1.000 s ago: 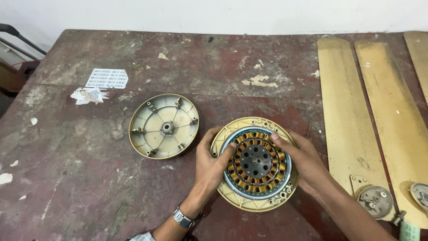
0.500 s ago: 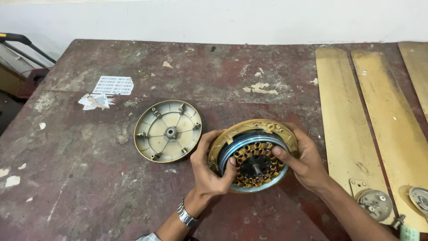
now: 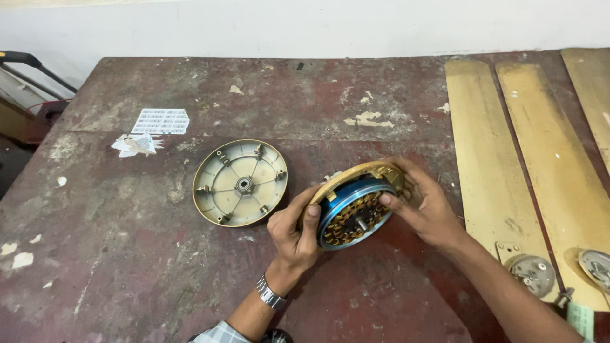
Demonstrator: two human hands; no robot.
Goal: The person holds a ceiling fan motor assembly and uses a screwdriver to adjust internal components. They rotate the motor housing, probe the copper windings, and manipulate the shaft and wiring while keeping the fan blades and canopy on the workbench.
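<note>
Both hands hold a round fan motor [image 3: 356, 206] tilted up off the table [image 3: 127, 267], a little toward the right edge from the middle and nearer the front edge than the back. The motor has a gold-coloured housing at its back, a blue ring around the rim, and a circle of copper windings with a short shaft in the centre, facing the person. The left hand [image 3: 293, 230] grips the motor's left side, its fingers [image 3: 311, 216] wrapped over the blue ring and the thumb laid across the face. The right hand [image 3: 424, 204] grips the right side, its fingers curled behind the gold housing and the thumb pressing on the ring's edge. A metal wristwatch [image 3: 270, 294] sits on the left wrist.

Just left of the motor, a round cream-coloured cover [image 3: 240, 183] lies flat with its hollow side up, showing ribs and a bearing at its centre. It is apart from the hands. Toward the back left corner lie a small printed paper sheet [image 3: 161, 121] and a crumpled scrap [image 3: 135, 145]. Along the right edge lie long gold fan blades [image 3: 483, 140], their metal mounting ends toward the front.
</note>
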